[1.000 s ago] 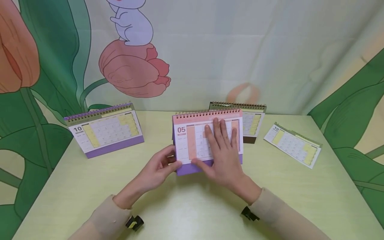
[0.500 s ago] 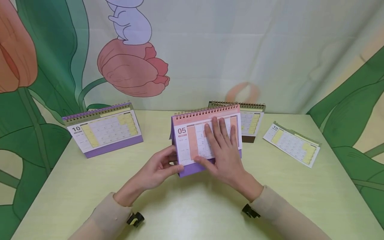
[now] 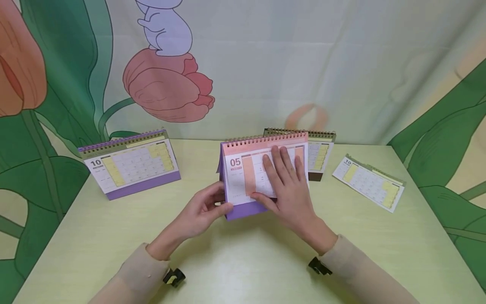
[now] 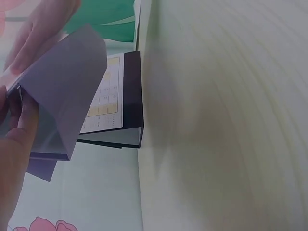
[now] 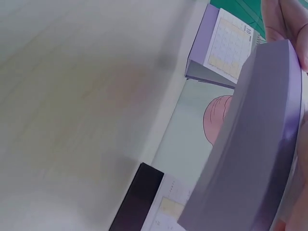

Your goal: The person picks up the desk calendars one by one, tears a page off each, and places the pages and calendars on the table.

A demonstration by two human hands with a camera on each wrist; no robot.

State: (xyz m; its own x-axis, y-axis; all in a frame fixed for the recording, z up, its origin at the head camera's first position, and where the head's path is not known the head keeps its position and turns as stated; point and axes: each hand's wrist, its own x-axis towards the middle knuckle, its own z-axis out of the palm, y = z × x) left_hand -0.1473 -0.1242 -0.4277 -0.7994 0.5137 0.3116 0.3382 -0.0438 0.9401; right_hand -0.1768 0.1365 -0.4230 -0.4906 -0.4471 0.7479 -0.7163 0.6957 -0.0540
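Note:
A purple desk calendar (image 3: 235, 185) with a pink-topped "05" page and a spiral binding faces me near the middle of the head view. My left hand (image 3: 203, 211) grips its lower left edge, thumb in front and fingers curled in behind. Flat across the front page lies my right hand (image 3: 290, 200), fingers nearly straight and covering much of the grid. In the right wrist view, the calendar's purple base (image 5: 250, 134) is raised off the table. The left wrist view shows the purple side (image 4: 67, 82) with my left fingers (image 4: 30, 118) tucked inside.
Behind the held calendar stands a dark-based calendar (image 3: 320, 158), partly hidden. Another purple-based calendar (image 3: 136, 162) stands at the left. A loose "10" calendar sheet (image 3: 370, 183) lies on the right of the table (image 3: 243, 266). A printed curtain (image 3: 265, 76) hangs behind.
The held calendar has tilted and shifted slightly, lately a little to the right, with both hands moving along with it. The other calendars and the loose sheet stay in place.

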